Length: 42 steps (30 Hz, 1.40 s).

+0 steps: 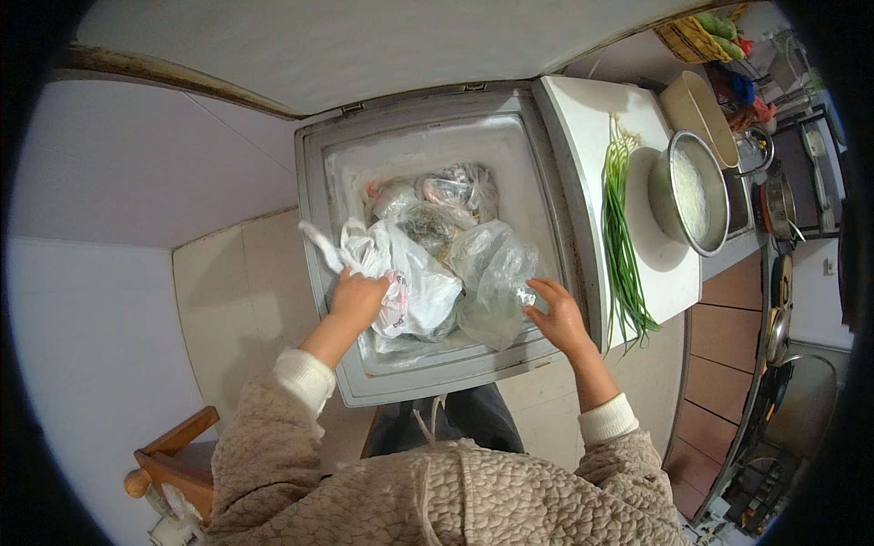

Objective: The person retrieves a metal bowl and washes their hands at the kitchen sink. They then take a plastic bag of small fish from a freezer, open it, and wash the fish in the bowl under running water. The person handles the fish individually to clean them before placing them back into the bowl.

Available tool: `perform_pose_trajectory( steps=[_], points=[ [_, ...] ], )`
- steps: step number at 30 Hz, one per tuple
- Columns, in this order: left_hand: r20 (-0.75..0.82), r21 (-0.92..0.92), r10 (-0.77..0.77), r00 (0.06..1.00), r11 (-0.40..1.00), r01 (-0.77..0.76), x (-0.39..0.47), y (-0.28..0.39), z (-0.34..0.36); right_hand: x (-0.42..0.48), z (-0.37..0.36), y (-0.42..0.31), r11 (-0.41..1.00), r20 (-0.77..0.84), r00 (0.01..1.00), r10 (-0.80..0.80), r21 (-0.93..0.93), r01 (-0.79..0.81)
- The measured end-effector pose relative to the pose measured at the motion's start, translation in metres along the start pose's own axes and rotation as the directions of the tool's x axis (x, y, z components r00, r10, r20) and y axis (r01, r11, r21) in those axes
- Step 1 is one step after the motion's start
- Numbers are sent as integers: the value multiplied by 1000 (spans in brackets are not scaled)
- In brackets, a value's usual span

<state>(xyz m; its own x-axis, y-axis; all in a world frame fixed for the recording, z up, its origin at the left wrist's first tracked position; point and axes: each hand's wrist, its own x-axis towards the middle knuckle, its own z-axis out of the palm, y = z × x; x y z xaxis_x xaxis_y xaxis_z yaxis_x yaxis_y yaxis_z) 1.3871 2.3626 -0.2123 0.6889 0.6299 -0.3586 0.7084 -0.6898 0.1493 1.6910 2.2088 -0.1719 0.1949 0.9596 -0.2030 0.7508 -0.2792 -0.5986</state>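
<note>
An open chest freezer (437,382) stands before me, its inside filled with plastic bags. My left hand (358,300) grips a white plastic bag (430,290) with pink print, at the freezer's left side. My right hand (556,314) pinches the edge of a clear plastic bag (495,307) by the right inner wall. Behind these lie a clear bag with dark contents (427,225) and another wrapped bundle (454,188). What the white bag holds is hidden.
Right of the freezer, a white counter (580,130) bears green onions (618,225) and a metal bowl (693,194) of pale, stringy food. A beige bin (700,116) stands behind the bowl. The raised lid (328,54) is at the back; a wooden chair (181,437) is lower left.
</note>
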Motion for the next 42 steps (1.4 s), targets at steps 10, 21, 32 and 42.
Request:
perform_pose_trajectory(
  steps=[10,21,32,42],
  points=[
    [-39,-94,2,999,996,-5,-75,0,-45,35,64,0,862,233,961,149,-507,-11],
    [-123,-395,-263,957,898,196,-91,2,-64,-26,-2,61,966,4,991,134,-225,-129],
    [-29,-936,-661,750,-246,-252,-31,-47,-61,-40,-6,42,992,83,996,29,-128,-18],
    [374,-98,107,921,992,-76,-27,77,36,67,33,-44,975,710,678,-192,57,217]
  ],
)
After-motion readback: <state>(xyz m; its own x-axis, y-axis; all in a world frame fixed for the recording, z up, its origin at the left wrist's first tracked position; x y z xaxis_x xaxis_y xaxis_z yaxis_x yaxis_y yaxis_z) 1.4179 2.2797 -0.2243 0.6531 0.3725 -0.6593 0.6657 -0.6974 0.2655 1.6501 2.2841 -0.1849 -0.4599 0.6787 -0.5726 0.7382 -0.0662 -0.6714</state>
